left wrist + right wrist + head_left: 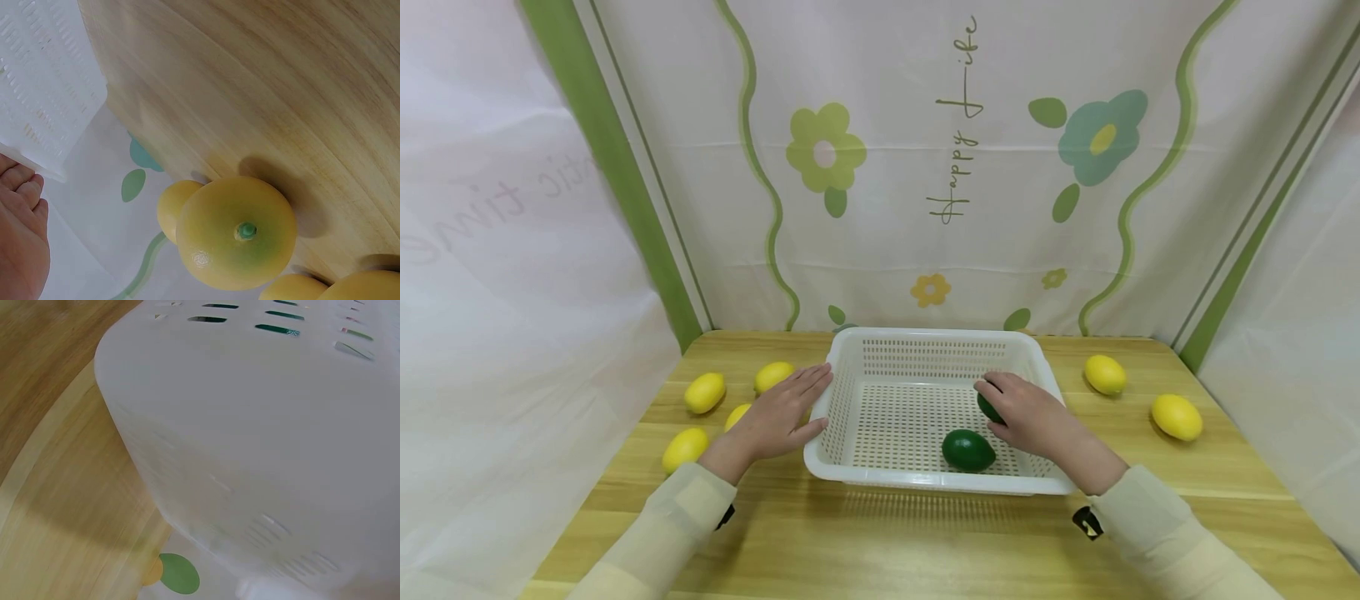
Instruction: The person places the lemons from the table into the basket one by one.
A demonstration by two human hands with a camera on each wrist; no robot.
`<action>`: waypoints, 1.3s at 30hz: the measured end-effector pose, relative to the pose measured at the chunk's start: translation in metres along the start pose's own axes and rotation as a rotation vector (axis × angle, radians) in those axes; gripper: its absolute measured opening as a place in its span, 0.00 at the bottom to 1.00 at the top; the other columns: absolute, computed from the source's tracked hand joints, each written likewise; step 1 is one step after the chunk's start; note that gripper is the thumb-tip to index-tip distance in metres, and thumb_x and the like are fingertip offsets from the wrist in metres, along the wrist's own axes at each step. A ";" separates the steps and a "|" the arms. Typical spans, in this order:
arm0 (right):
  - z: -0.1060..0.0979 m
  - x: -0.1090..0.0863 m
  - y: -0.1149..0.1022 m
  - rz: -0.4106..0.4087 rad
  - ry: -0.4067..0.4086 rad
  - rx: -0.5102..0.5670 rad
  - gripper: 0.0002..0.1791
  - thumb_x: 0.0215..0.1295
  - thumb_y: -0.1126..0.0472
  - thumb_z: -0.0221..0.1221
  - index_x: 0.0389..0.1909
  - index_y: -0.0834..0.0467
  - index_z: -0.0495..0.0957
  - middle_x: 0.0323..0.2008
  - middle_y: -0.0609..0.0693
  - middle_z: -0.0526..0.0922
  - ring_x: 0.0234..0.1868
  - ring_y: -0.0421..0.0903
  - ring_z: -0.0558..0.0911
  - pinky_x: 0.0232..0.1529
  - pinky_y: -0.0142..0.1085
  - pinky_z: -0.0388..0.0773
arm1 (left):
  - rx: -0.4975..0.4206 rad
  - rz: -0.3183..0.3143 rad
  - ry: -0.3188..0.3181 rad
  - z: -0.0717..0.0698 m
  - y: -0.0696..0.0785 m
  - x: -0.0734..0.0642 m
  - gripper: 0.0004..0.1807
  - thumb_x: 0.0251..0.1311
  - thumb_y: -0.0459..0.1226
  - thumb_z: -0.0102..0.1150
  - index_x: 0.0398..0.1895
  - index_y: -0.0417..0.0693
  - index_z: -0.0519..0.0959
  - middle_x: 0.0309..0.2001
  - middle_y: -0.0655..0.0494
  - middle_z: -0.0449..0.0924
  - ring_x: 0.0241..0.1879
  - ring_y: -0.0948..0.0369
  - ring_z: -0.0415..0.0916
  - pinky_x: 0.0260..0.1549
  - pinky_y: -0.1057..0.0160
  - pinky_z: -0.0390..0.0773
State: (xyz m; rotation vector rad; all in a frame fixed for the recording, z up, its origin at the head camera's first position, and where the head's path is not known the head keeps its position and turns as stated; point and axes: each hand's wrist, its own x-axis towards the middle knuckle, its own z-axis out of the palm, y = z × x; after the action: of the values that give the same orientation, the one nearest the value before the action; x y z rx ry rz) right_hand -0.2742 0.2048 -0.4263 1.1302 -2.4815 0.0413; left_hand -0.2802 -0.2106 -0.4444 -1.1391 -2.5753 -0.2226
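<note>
A white slotted plastic basket (917, 479) sits on the wooden table. My left hand (782, 412) rests at its left rim, fingers extended and thumb apart; in the left wrist view the fingertips (25, 184) are right at the rim. Inside the basket, my right hand (1026, 417) grips a dark green lime (988, 408), mostly hidden under the fingers. A second green lime (967, 451) lies on the basket floor just in front of that hand. The right wrist view is filled by the outer wall of the basket (250, 412), with green showing through its slots; the right hand is out of that view.
Several yellow lemons lie left of the basket, among them one lemon (704, 392) near the table's left edge and one (237, 231) close below the left wrist. To the right are two more, a lemon (1105, 375) and another lemon (1177, 417). Printed curtains (880, 242) enclose the table.
</note>
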 end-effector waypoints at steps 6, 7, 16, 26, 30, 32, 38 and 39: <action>0.002 -0.001 0.000 0.029 -0.041 0.023 0.33 0.47 0.60 0.75 0.53 0.66 0.73 0.48 0.63 0.77 0.47 0.57 0.79 0.46 0.47 0.80 | 0.002 0.002 0.000 -0.001 0.001 0.000 0.36 0.70 0.51 0.45 0.71 0.31 0.60 0.72 0.39 0.57 0.71 0.48 0.54 0.69 0.50 0.53; 0.001 -0.001 0.000 0.033 -0.047 0.031 0.32 0.47 0.60 0.75 0.53 0.66 0.73 0.48 0.62 0.77 0.47 0.57 0.79 0.46 0.47 0.80 | 0.002 -0.001 -0.002 -0.001 0.001 0.000 0.36 0.70 0.51 0.45 0.71 0.31 0.59 0.72 0.39 0.57 0.71 0.48 0.53 0.69 0.50 0.53; 0.000 -0.002 -0.001 0.076 -0.136 0.064 0.29 0.50 0.60 0.73 0.52 0.67 0.74 0.43 0.58 0.77 0.41 0.53 0.79 0.42 0.44 0.81 | 0.015 0.023 0.028 0.000 0.000 -0.001 0.36 0.71 0.51 0.44 0.70 0.31 0.60 0.71 0.39 0.58 0.71 0.47 0.55 0.68 0.49 0.55; 0.000 -0.004 -0.003 0.144 -0.221 0.106 0.29 0.51 0.60 0.73 0.52 0.66 0.74 0.41 0.57 0.78 0.39 0.51 0.79 0.42 0.44 0.81 | 0.007 0.020 0.024 -0.004 0.003 0.000 0.36 0.70 0.50 0.46 0.70 0.30 0.61 0.71 0.38 0.59 0.70 0.46 0.55 0.68 0.48 0.55; 0.001 -0.004 -0.003 0.151 -0.238 0.113 0.29 0.50 0.60 0.73 0.52 0.66 0.74 0.40 0.56 0.78 0.39 0.50 0.79 0.41 0.44 0.80 | 0.010 0.018 0.019 -0.004 0.003 0.000 0.36 0.69 0.50 0.47 0.70 0.30 0.61 0.71 0.38 0.58 0.70 0.46 0.55 0.68 0.48 0.55; 0.002 -0.005 -0.003 0.155 -0.244 0.120 0.30 0.50 0.60 0.73 0.52 0.66 0.74 0.41 0.57 0.78 0.39 0.51 0.79 0.41 0.44 0.80 | 0.012 0.019 0.020 -0.004 0.002 0.000 0.36 0.69 0.50 0.47 0.70 0.30 0.61 0.71 0.38 0.58 0.70 0.46 0.56 0.68 0.48 0.55; 0.002 -0.005 -0.003 0.180 -0.267 0.126 0.29 0.52 0.59 0.72 0.53 0.65 0.74 0.42 0.57 0.78 0.41 0.52 0.80 0.43 0.45 0.80 | 0.013 0.024 0.024 -0.002 0.001 -0.001 0.36 0.71 0.51 0.44 0.70 0.30 0.61 0.71 0.38 0.58 0.70 0.46 0.56 0.68 0.48 0.55; 0.002 -0.006 -0.003 0.183 -0.271 0.126 0.29 0.52 0.59 0.72 0.53 0.65 0.74 0.43 0.58 0.78 0.41 0.52 0.80 0.43 0.45 0.80 | 0.015 0.026 0.027 -0.002 0.001 -0.001 0.36 0.71 0.51 0.43 0.70 0.30 0.61 0.71 0.38 0.58 0.70 0.46 0.56 0.68 0.48 0.55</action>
State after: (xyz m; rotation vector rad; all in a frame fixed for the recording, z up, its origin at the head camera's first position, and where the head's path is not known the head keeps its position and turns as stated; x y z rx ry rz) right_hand -0.2697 0.2066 -0.4306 1.0115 -2.8536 0.1043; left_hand -0.2788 -0.2110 -0.4428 -1.1560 -2.5327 -0.2114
